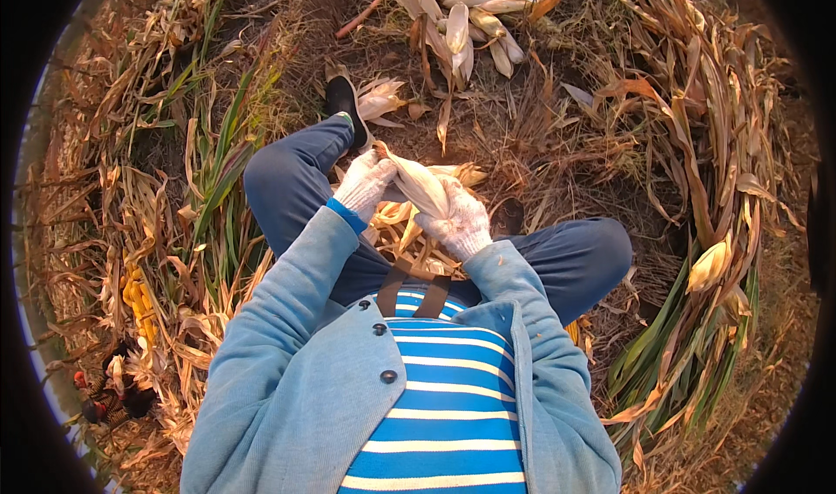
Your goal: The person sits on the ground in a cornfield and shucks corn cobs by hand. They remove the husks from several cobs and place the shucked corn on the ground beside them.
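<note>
An ear of corn in its pale dry husk [418,179] lies slantwise between my hands, above my crossed legs. My right hand [457,223], in a whitish knit glove, grips its lower right end. At the upper left end is my left hand [367,179], gloved the same way, with its fingers closed on the husk tip. Loose dry husks [392,216] lie below the hands, between my legs. Another husk [467,172] shows just behind my right hand.
Several husked-over corn ears [483,10] lie in a pile ahead. Cut corn stalks lie in rows at the left [222,167] and right [705,167]. Bare yellow cobs [138,301] are heaped at the left. Another person [114,396] is partly visible at the far lower left.
</note>
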Action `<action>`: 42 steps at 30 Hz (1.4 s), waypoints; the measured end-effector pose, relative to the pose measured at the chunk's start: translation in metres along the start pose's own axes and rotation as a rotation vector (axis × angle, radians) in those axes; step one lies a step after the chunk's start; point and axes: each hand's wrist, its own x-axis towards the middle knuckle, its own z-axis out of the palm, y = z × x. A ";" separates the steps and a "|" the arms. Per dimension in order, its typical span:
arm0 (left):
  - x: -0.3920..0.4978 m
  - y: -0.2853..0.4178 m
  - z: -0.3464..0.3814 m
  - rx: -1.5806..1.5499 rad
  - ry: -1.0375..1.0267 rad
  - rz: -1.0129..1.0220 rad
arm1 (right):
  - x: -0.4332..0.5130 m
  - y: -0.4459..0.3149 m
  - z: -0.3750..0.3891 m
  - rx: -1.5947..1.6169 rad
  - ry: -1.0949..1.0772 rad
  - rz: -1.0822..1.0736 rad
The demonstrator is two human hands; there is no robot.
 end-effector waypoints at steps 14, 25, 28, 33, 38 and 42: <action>0.009 -0.029 0.040 -0.673 0.244 -0.210 | 0.007 0.021 0.013 0.340 0.222 -0.063; -0.018 -0.021 0.068 -0.158 -0.261 -0.005 | 0.023 0.037 0.000 1.003 0.212 0.004; -0.027 -0.030 0.074 0.071 -0.235 0.152 | 0.032 0.040 -0.006 1.175 0.403 0.167; -0.061 -0.022 0.067 0.029 -0.345 -0.102 | 0.059 0.076 -0.030 1.545 0.625 0.373; -0.100 0.017 0.031 0.249 -0.279 -0.095 | 0.070 0.108 -0.061 1.660 0.812 0.271; -0.109 0.036 0.008 0.532 -0.254 -0.075 | 0.076 0.105 -0.064 1.854 0.666 0.168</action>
